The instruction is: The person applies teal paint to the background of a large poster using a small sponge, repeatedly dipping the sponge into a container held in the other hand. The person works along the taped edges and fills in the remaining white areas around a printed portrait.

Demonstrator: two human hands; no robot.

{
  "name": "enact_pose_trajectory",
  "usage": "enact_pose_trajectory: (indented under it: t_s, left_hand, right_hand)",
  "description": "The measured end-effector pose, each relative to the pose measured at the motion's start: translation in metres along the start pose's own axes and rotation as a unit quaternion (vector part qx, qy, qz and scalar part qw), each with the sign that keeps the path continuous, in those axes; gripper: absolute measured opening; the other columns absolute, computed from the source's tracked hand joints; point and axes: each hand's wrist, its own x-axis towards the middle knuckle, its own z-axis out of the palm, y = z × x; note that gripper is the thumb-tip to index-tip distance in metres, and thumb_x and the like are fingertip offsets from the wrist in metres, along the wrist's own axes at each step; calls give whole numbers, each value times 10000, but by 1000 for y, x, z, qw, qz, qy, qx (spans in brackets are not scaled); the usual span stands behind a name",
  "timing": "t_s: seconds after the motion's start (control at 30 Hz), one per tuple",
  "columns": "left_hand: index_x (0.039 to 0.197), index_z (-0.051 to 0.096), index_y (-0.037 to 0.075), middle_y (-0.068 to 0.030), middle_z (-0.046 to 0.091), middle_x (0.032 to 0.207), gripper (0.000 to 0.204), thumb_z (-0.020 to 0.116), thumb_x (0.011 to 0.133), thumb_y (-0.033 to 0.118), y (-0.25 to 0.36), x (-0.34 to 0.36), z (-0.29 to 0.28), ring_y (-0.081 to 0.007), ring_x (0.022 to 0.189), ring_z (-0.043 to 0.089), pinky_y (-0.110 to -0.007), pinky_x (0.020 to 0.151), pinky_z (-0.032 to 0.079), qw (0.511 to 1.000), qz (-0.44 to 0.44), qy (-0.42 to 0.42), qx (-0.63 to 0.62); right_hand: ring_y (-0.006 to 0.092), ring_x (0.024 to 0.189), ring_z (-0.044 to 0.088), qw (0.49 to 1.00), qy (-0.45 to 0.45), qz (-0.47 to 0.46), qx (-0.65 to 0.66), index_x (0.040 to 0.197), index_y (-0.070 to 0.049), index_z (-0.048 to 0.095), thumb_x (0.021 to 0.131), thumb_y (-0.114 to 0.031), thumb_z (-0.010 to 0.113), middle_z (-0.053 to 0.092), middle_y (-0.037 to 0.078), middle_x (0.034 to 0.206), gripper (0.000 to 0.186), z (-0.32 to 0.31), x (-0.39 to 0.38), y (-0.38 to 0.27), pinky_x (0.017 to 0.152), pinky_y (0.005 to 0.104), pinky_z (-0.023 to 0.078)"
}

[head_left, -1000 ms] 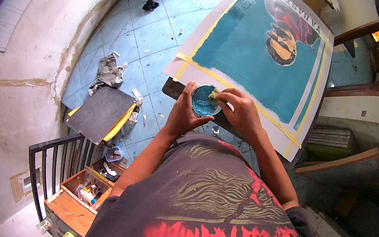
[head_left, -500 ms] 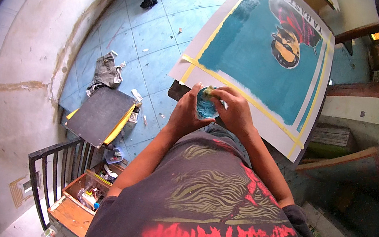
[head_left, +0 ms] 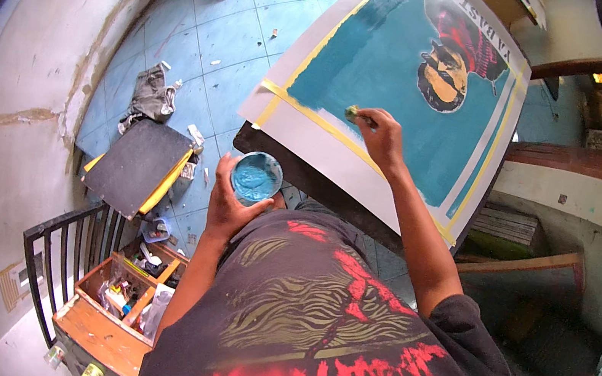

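Observation:
My left hand is wrapped round a small round cup, holding it low at the near left of the table. Thick light-blue paint coats the inside. Between the fingertips of my right hand is a small yellow-green sponge. That hand is over the painting, close to the lower-left part of its teal field; whether the sponge touches the surface I cannot tell. The large white sheet carries yellow masking tape along its borders, with a portrait toward the far right.
The dark table edge runs just beyond my body. To the left, a black board and a grey cloth lie above blue floor tiles. An open wooden box with several tools stands at lower left, beside a black metal railing.
My right hand has left the cup with the sponge and moved right, over the painting. My left hand has carried the cup left and toward my body. The view has shifted a little.

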Motion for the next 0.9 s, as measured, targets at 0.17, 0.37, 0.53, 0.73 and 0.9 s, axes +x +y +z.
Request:
enact_pose_trajectory:
  t_s: [0.17, 0.37, 0.53, 0.73, 0.9]
  left_hand:
    - [1480, 248, 17, -226, 441, 1433, 1144, 943, 631, 342, 16, -26, 6, -397, 1295, 503, -461, 1097, 417, 996, -33, 76, 39]
    - [1497, 178, 2, -231, 473, 1414, 1207, 955, 619, 286, 39, -54, 19, -379, 1301, 507, -446, 1092, 423, 988, -103, 99, 63]
    - [1493, 177, -9, -230, 467, 1419, 1194, 952, 628, 271, 55, -63, 28, -382, 1315, 487, -453, 1106, 405, 980, -145, 110, 83]
    - [1491, 180, -24, -228, 453, 1428, 1194, 951, 630, 276, 65, -60, 33, -383, 1324, 474, -462, 1104, 399, 975, -144, 109, 128]
    - [1494, 180, -23, -228, 452, 1433, 1204, 954, 624, 284, 62, -60, 34, -382, 1322, 477, -462, 1105, 394, 976, -140, 112, 120]
  right_hand:
    - [315, 903, 690, 988, -77, -114, -68, 999, -21, 724, 895, -108, 674, 700, 148, 1025, 145, 44, 34, 21, 794, 389, 556]
    - [354, 976, 664, 973, -119, -168, -105, 927, -34, 693, 945, -149, 586, 688, 154, 1012, 158, 76, 54, 47, 850, 441, 549]
    - [313, 1078, 636, 962, -173, -162, -133, 1059, -55, 711, 917, -140, 648, 676, 109, 1126, 177, 78, 65, 49, 911, 415, 526]
    - [305, 1095, 630, 950, -225, -143, -160, 1071, -71, 712, 931, -159, 629, 670, 101, 1137, 184, 93, 66, 59, 924, 413, 525]
    - [301, 1094, 633, 959, -183, -160, -148, 1060, -75, 720, 939, -166, 620, 671, 96, 1138, 182, 94, 65, 53, 929, 410, 526]
